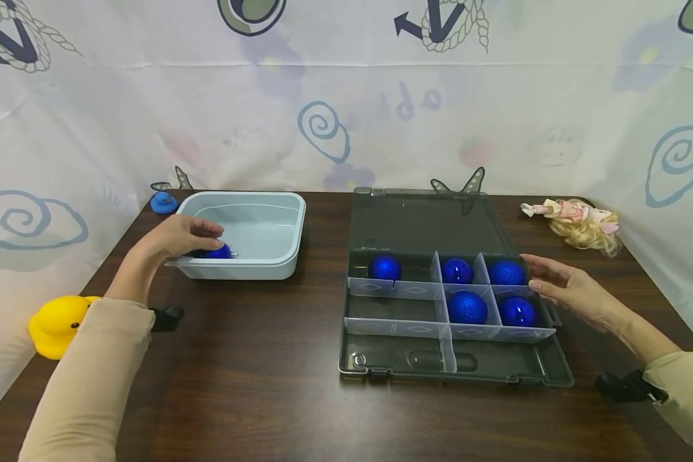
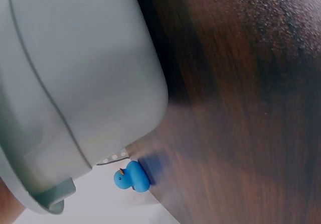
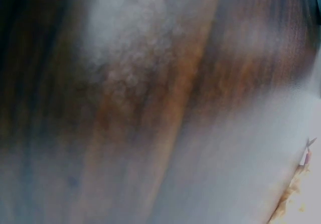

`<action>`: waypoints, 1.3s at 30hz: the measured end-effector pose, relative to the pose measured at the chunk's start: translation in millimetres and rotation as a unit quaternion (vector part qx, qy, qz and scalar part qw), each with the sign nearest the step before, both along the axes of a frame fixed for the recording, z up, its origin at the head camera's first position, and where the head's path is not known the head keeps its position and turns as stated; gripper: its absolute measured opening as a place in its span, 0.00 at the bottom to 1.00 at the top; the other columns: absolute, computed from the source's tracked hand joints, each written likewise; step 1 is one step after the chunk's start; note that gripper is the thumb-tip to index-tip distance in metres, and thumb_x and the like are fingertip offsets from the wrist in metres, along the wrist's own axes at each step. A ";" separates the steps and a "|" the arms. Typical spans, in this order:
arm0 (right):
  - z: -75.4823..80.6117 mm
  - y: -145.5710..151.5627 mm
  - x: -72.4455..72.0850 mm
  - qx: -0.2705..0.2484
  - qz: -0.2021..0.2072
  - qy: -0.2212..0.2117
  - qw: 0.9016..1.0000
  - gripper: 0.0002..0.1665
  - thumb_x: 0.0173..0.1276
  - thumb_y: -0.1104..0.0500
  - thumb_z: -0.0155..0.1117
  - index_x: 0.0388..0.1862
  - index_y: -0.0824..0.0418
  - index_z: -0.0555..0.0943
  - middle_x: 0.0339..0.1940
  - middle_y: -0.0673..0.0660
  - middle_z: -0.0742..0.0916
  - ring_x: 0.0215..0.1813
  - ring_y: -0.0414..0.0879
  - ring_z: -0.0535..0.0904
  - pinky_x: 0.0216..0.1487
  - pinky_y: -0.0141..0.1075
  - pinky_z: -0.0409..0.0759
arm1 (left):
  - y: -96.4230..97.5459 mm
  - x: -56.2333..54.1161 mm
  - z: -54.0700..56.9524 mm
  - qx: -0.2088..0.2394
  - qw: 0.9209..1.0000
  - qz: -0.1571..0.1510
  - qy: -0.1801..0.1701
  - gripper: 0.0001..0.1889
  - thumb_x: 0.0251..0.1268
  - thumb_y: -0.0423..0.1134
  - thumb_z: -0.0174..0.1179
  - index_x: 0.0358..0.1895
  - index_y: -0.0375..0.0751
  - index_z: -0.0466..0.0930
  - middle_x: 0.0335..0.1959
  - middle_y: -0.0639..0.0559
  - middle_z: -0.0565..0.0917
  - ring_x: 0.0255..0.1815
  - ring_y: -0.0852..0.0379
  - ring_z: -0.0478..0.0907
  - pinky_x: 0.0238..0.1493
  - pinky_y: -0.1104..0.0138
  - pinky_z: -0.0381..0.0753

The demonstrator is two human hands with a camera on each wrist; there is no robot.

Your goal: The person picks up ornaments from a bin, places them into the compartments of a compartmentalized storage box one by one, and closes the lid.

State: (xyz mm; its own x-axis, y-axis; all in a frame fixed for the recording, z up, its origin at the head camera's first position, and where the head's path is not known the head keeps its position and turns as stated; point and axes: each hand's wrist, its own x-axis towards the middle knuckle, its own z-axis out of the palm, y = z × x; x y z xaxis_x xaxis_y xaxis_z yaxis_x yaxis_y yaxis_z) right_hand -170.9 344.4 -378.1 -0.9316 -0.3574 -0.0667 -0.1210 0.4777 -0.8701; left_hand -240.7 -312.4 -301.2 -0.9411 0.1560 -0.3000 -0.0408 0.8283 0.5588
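Note:
My left hand (image 1: pixel 186 234) reaches over the near left part of a pale blue plastic tub (image 1: pixel 260 263), its fingers extended. Just below the thumb, inside the tub, shows a shiny blue Christmas bauble (image 1: pixel 218 252) with a silver cap, partly covered by the hand and rim. The tub wall (image 2: pixel 95 68) hides most of that hand in the left wrist view. At the right side of an open grey compartment box (image 1: pixel 404 367), my right hand (image 1: pixel 572 292) rests its fairly straight fingers on the edge. Several blue baubles (image 1: pixel 466 308) sit singly in the box's compartments.
A yellow rubber duck (image 1: pixel 58 326) is beside the left forearm. Behind the tub's left end stands a small blue duck (image 2: pixel 133 177). A blond doll (image 1: pixel 583 221) lies at the back right of the dark wooden table (image 1: pixel 254 385). The right wrist view is mostly blurred.

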 end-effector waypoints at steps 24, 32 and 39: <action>-1.5 2.1 -2.5 -0.011 0.002 -0.004 1.000 0.32 0.74 0.61 0.50 0.74 0.61 0.55 0.56 0.30 0.70 0.49 0.26 0.75 0.46 0.23 0.77 | 134.8 24.2 25.0 0.275 0.958 -0.059 0.049 0.23 0.62 0.41 0.63 0.58 0.35 0.76 0.46 0.50 0.83 0.45 0.58 0.78 0.46 0.74 0.77; -1.1 2.3 -2.7 -0.001 -0.005 -0.007 1.000 0.32 0.74 0.59 0.51 0.73 0.62 0.55 0.57 0.32 0.69 0.50 0.25 0.75 0.46 0.22 0.76 | 216.0 46.9 -16.7 0.328 0.933 -0.137 0.064 0.17 0.54 0.35 0.69 0.49 0.36 0.82 0.47 0.45 0.84 0.44 0.55 0.82 0.43 0.67 0.82; -0.7 2.4 -3.3 -0.007 -0.004 -0.012 1.000 0.33 0.74 0.59 0.51 0.74 0.62 0.55 0.58 0.35 0.68 0.50 0.25 0.74 0.47 0.22 0.76 | 241.9 60.3 -45.1 0.308 0.915 -0.222 0.136 0.16 0.49 0.34 0.71 0.45 0.38 0.83 0.46 0.47 0.84 0.47 0.56 0.81 0.45 0.70 0.81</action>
